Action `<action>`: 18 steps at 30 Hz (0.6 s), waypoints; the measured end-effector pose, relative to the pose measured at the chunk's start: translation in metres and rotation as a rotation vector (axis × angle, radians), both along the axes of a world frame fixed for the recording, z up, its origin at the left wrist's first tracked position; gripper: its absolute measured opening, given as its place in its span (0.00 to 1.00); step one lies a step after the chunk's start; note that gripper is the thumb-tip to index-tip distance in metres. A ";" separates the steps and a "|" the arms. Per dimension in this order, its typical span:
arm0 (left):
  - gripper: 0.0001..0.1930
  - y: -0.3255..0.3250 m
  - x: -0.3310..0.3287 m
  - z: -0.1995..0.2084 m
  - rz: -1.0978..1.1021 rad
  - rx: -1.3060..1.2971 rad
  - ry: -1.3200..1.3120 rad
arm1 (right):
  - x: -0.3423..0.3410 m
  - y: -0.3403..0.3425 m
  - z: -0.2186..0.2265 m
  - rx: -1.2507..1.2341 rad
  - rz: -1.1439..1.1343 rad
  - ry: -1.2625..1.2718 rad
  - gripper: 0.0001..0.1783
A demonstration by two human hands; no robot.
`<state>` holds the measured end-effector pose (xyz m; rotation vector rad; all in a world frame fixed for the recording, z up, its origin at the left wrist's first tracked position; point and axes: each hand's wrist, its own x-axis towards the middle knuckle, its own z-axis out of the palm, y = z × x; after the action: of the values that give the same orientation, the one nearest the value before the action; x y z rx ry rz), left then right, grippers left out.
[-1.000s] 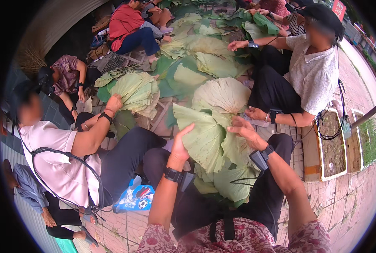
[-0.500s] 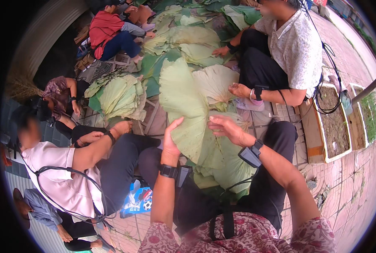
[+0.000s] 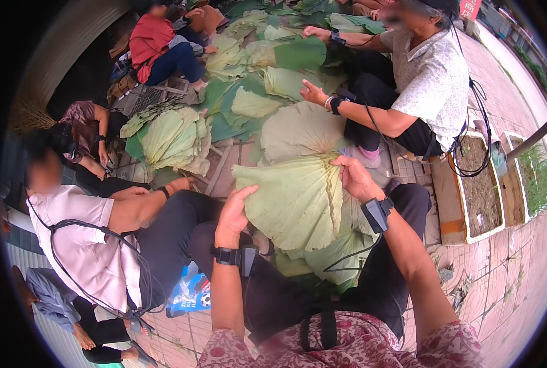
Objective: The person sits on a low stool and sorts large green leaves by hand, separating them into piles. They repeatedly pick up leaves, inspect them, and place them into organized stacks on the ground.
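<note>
A pale green lotus leaf (image 3: 288, 202), folded into a fan shape, is stretched between my hands above my lap. My left hand (image 3: 233, 213) is closed on its left edge, thumb on top. The upper right corner, where the veins gather, is pinched by my right hand (image 3: 356, 179). Under the held leaf lies a pile of lotus leaves (image 3: 341, 260) between my legs, partly hidden. Just beyond it, another broad pale lotus leaf (image 3: 304, 132) is spread out, its near edge covered by the held one.
Many lotus leaves (image 3: 249, 101) cover the ground ahead. A stack of folded leaves (image 3: 175, 141) lies to the left. Co-workers sit close on both sides, one in a pink shirt (image 3: 83, 227), one in a white patterned shirt (image 3: 433, 80). Soil-filled planter boxes (image 3: 476, 196) stand at the right.
The held leaf has swung from upright to lower and flatter, spreading rightward. My right hand, earlier with loose fingers beside it, now grips its corner. The co-worker at right has lifted both hands.
</note>
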<state>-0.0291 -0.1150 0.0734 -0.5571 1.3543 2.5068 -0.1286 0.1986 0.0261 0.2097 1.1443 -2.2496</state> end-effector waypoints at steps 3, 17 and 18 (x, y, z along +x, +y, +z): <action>0.16 -0.019 0.017 -0.016 0.026 -0.391 0.037 | 0.012 -0.014 0.011 -0.018 0.120 -0.020 0.14; 0.18 -0.004 0.017 0.010 0.234 -1.587 0.284 | -0.024 -0.060 -0.021 0.560 0.336 0.062 0.17; 0.17 -0.002 0.019 0.011 0.200 -1.552 0.291 | -0.030 -0.075 -0.018 0.598 0.338 0.107 0.17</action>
<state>-0.0101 -0.1175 0.0848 -0.5220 3.2937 1.1210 -0.1582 0.1235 0.0076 0.1187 1.7454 -1.5984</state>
